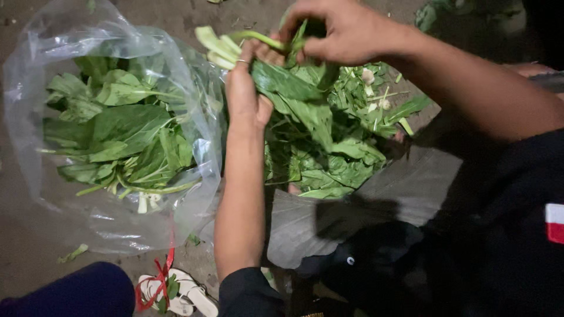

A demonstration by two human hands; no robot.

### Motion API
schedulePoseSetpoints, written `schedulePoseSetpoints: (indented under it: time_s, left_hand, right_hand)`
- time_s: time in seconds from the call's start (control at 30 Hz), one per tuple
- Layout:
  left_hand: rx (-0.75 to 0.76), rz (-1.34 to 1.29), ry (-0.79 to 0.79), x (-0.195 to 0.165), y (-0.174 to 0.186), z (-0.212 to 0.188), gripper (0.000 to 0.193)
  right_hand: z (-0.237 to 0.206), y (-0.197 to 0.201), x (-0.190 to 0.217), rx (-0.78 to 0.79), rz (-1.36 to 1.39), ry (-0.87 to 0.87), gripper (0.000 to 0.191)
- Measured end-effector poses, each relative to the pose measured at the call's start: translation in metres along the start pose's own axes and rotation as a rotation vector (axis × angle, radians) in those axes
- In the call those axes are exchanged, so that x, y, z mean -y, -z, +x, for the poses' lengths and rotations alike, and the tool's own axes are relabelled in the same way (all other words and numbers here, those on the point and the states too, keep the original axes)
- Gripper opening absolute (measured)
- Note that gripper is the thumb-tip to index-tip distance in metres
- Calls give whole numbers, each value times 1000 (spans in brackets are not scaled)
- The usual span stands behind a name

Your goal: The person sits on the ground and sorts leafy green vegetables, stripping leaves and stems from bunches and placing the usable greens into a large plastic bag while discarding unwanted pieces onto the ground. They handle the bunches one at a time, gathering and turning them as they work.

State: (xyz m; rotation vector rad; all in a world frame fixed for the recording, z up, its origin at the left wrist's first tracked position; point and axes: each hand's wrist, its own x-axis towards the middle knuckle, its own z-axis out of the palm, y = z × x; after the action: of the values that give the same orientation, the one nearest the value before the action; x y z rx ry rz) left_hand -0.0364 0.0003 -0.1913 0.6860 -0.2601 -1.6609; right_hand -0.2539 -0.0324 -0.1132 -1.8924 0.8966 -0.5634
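My left hand (245,88) grips a bunch of leafy green vegetables (288,88) by its pale stalks (218,48), which stick out to the left. My right hand (338,32) comes from the right and pinches a green stem at the top of the same bunch. Both hands hover above a loose pile of green leaves (329,158) lying on a grey sheet (376,199) on the ground.
A clear plastic bag (35,111) full of leafy greens (123,135) lies open at the left. A red string (160,276) and a white sandal (182,293) are at the bottom. Trimmed scraps (376,100) lie at the pile's far edge. The ground is bare dirt.
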Motion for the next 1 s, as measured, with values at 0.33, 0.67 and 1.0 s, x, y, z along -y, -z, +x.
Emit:
schedulePoseSetpoints:
  time_s: [0.33, 0.67, 1.0]
  left_hand:
    - [-100, 379, -501, -12, -26, -19, 29]
    - [-286, 488, -584, -8, 7, -8, 36]
    - [-250, 718, -713, -10, 17, -31, 25]
  right_hand:
    - [-4, -30, -52, 601, -845, -359, 25]
    - [-65, -207, -151, 756, -985, 584, 40]
    - [-79, -284, -163, 929, -1427, 514, 67]
